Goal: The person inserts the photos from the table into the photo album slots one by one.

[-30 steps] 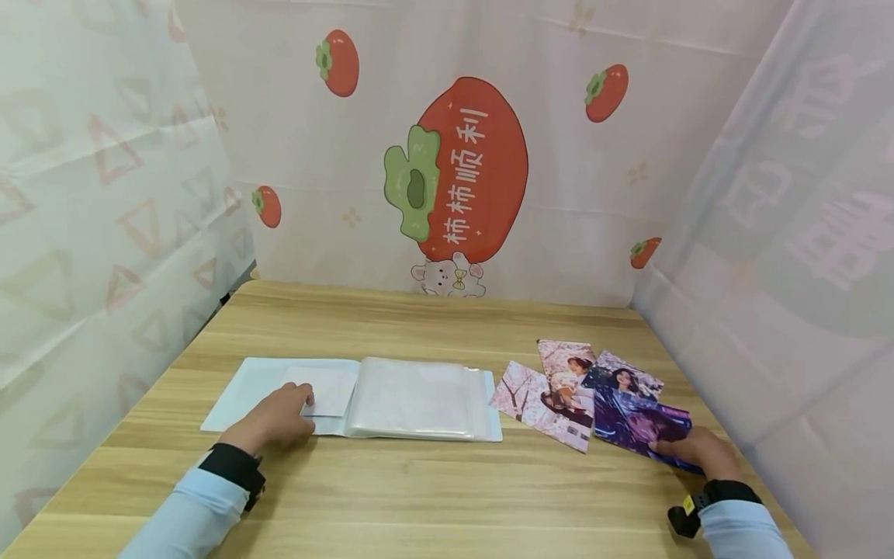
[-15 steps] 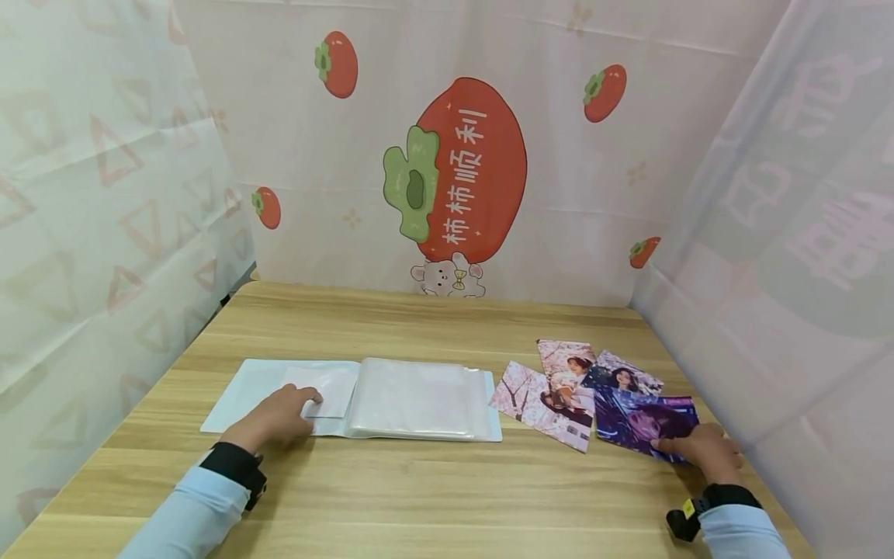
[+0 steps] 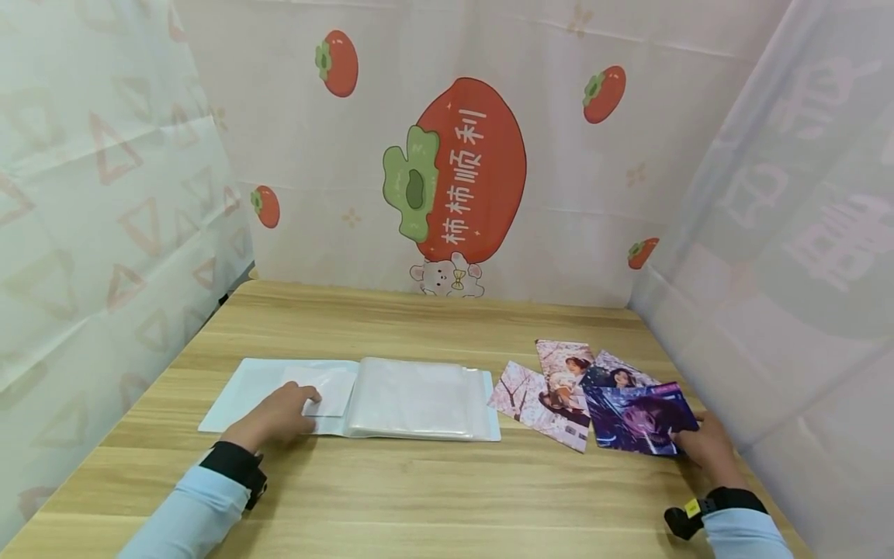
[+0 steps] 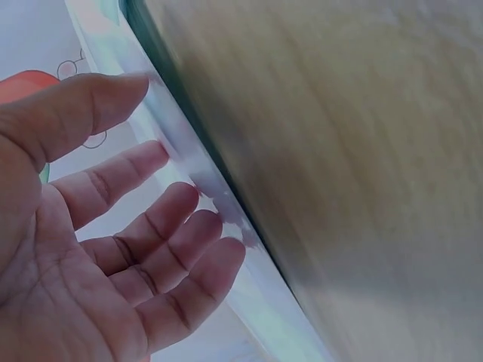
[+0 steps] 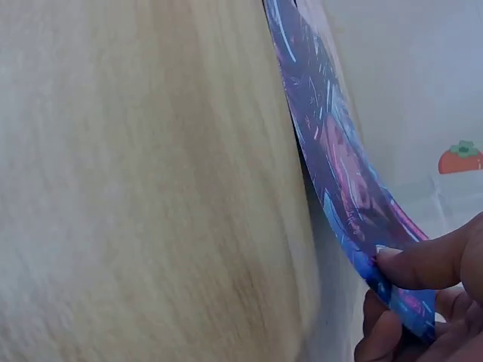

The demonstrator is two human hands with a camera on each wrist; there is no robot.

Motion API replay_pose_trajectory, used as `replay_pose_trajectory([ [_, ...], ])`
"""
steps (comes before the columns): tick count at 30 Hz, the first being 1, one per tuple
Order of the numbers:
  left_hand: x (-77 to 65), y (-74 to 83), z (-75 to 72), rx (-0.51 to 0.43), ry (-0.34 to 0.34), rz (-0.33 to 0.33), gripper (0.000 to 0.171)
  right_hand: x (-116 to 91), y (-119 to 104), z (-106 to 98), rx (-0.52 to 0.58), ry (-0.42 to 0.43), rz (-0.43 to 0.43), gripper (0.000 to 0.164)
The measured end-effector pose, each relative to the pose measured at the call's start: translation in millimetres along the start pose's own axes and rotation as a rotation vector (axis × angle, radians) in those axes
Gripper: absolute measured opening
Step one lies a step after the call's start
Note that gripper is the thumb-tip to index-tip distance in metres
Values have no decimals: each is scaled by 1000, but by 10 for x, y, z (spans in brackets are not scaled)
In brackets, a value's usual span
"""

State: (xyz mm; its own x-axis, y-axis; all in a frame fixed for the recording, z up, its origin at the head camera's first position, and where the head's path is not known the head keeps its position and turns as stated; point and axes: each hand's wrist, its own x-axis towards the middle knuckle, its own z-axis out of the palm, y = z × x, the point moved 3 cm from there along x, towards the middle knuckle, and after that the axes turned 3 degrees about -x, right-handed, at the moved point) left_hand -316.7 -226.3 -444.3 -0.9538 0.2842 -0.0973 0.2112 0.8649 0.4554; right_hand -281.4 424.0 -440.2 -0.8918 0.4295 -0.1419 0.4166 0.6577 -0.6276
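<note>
- Purple photo (image 3: 628, 418), turned since the earlier frame, is at the table's (image 3: 419, 497) right, partly over another photo (image 3: 619, 374); its right end bends upward.
- Right hand (image 3: 708, 449) pinches that end, thumb on the print, fingers behind.
- Left hand (image 3: 275, 417), fingers loosely spread, lies at the album's (image 3: 415, 400) white sheet (image 3: 335, 388); contact seems probable.

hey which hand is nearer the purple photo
Right. The right hand pinches the purple photo by its edge; the left hand is farther off, at the left half of the open album.
</note>
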Motion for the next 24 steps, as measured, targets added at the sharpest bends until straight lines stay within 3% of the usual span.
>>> replay_pose_trajectory([
  [9,28,4,-10,5,50,44,31,7,-108,-31,264,79,-51,63],
  [14,46,24,-44,-54,104,75,29,178,-139,47,478,91,-59,65],
  [19,75,88,-71,-124,186,115,24,21,-608,70,590,141,-139,51],
  [24,121,170,-91,-189,248,154,17,-227,-1172,135,724,62,-217,28],
])
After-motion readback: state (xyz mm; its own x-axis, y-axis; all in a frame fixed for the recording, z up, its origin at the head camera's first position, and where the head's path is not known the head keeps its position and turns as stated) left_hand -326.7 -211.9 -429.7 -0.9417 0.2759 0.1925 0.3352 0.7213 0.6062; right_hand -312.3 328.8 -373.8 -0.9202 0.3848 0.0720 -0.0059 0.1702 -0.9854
